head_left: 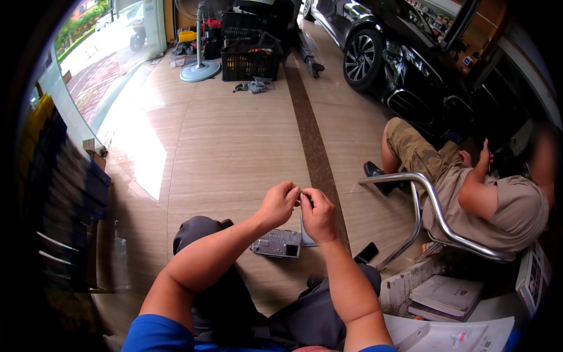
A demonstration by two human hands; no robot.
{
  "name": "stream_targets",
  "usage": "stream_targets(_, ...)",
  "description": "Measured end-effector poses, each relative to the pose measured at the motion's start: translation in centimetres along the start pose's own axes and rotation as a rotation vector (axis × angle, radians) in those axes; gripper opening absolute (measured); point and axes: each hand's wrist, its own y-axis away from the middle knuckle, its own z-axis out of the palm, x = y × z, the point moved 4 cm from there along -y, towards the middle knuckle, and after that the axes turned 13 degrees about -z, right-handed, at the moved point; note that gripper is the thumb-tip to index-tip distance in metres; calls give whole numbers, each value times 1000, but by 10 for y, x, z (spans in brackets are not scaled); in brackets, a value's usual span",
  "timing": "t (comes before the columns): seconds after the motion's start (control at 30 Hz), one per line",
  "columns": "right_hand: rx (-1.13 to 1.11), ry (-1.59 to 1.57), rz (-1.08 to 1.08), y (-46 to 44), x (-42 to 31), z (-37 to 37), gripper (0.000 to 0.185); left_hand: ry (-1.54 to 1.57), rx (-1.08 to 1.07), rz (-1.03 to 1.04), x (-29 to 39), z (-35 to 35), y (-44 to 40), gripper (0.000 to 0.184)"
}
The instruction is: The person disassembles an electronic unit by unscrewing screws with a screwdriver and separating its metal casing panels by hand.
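Observation:
My left hand (280, 204) and my right hand (318, 216) meet in front of me, above my knees, with the fingers of both pinched together. Between the fingertips is a small dark thing, mostly hidden and too small to name. Below the hands a grey metal unit (278, 243) with a dark square at one corner lies on the tiled floor. Beside it, partly behind my right hand, is a flat light grey piece (307, 234). A black phone-like slab (366, 253) lies to the right, near my right knee.
A seated person in camouflage shorts (413, 149) is at the right, by a chair with a metal frame (431, 196). Books (447, 293) lie at lower right. A black car (404, 64), a black crate (249, 64) and a fan base (200, 71) stand further back.

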Motion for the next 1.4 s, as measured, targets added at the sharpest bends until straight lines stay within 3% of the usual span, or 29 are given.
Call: stream_targets(1.4, -9, 34, -37, 3, 1, 2, 12, -125, 44, 33, -7, -2, -5, 26)
